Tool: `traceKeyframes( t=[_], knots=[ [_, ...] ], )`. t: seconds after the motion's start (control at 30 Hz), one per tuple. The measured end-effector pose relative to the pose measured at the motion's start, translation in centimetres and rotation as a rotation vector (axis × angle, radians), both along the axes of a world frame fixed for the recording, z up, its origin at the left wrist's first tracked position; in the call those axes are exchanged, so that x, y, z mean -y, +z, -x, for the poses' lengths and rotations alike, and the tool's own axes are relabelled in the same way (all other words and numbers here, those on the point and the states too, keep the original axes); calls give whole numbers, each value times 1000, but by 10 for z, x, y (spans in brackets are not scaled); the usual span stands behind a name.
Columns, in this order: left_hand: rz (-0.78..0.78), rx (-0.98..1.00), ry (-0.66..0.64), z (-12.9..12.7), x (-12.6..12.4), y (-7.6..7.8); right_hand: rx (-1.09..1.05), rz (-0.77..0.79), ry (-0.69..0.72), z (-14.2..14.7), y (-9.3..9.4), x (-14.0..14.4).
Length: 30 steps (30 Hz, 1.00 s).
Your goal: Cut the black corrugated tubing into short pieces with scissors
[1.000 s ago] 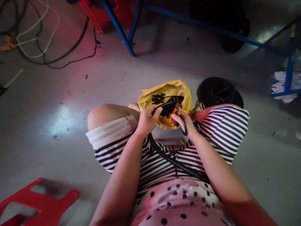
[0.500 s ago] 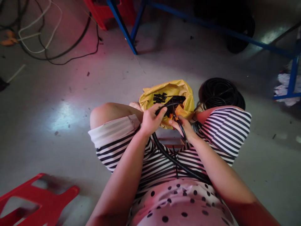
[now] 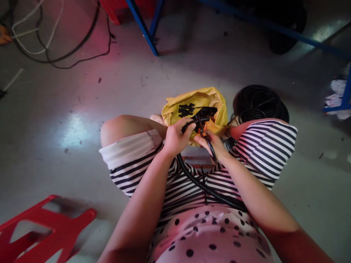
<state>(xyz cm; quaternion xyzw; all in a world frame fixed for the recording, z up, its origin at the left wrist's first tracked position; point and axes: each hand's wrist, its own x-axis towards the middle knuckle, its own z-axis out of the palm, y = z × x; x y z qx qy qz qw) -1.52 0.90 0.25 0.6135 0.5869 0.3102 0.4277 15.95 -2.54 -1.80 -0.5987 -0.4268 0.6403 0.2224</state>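
My left hand (image 3: 178,136) is closed round a black corrugated tube (image 3: 189,175), whose free end juts to the right over a yellow bag (image 3: 182,95). From the hand the tube runs back across my lap. In my right hand (image 3: 215,145) are scissors (image 3: 210,147) with dark handles and some orange near the pivot. Their blades point up and lie at the tube, near its end; whether they have cut into it I cannot tell. Several short black tube pieces (image 3: 186,109) lie in the bag, which stands open between my legs.
A coil of black tubing (image 3: 261,106) lies on the floor right of the bag. A red plastic stool (image 3: 57,230) is at the lower left. Blue metal frame legs (image 3: 146,31) stand ahead, with loose cables (image 3: 68,60) at upper left.
The scissors have swung upward, and their blades now show at the tube. My left hand keeps its hold on the tube. The whole view has shifted slightly.
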Motion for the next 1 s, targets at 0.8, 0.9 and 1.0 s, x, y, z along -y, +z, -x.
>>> traceKeyframes(
  t=[0.8,0.9,1.0],
  knots=[
    [-7,-88,-48,0,2,1,39,-27,-7,-2,1,-2],
    [-8,-97,-115,3,2,-2,28,-10,5,-5,2,-5],
    [2,-149,-182,6,1,-2,48,-2,56,-8,4,-8]
  ],
)
